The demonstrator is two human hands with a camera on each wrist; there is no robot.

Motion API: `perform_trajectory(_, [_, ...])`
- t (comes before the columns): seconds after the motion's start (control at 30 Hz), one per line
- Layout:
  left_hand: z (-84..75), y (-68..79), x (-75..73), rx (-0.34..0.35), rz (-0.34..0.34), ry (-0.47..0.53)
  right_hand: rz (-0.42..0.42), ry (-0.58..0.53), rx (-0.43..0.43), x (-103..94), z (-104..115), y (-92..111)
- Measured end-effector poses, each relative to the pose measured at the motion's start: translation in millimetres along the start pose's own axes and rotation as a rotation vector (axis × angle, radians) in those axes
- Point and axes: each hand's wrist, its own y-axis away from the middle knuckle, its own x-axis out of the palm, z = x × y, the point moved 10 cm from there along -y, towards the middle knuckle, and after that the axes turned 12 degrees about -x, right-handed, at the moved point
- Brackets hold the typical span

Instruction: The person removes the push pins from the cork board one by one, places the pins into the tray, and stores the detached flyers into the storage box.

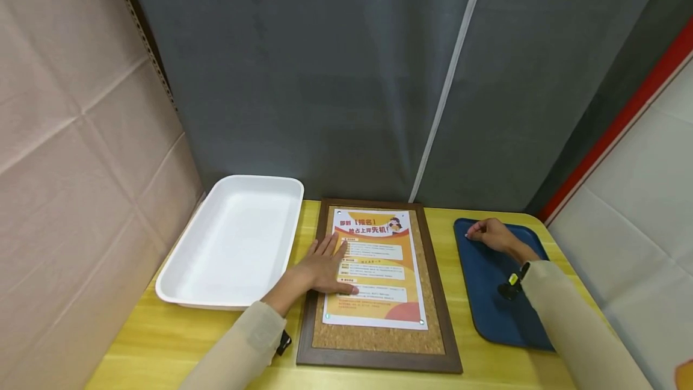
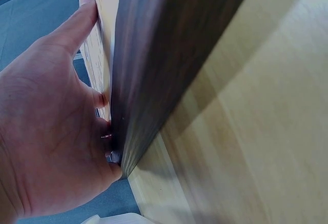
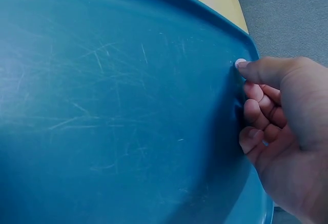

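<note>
Presumably, the small pale piece, perhaps a pin head, is very light, hard and easy to drop; it is best taken by its rim between thumb and fingertip, with care for any point, which is too small to make out. It sits at the far left corner of the blue tray, pinched at the fingertips of the right hand; whether it touches the tray's scratched, probably slick surface I cannot tell. Left of that tray, the printed poster lies on the corkboard, with small dots near its corners. Its paper looks thin and limp, likely to crease or tear, so lifting it calls for a loose hold at its margins. The left hand spreads over its left edge, fingers apart and gripping nothing. The corkboard looks stiff and moderately heavy, best held by its dark frame; it rests at the middle of the desk, with a white tray near the desk's left edge.
</note>
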Motion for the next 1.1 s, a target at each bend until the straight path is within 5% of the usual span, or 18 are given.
perform_trajectory(0.7, [-8.8,17.2,-16.1,-0.002,-0.021,-0.013,-0.044,0.001,-0.009,-1.4,-3,2])
perform_trajectory(1.1, [-9.1,19.1,-16.6,0.0,-0.022,-0.003,-0.173,0.039,-0.075,-11.0,13,-5])
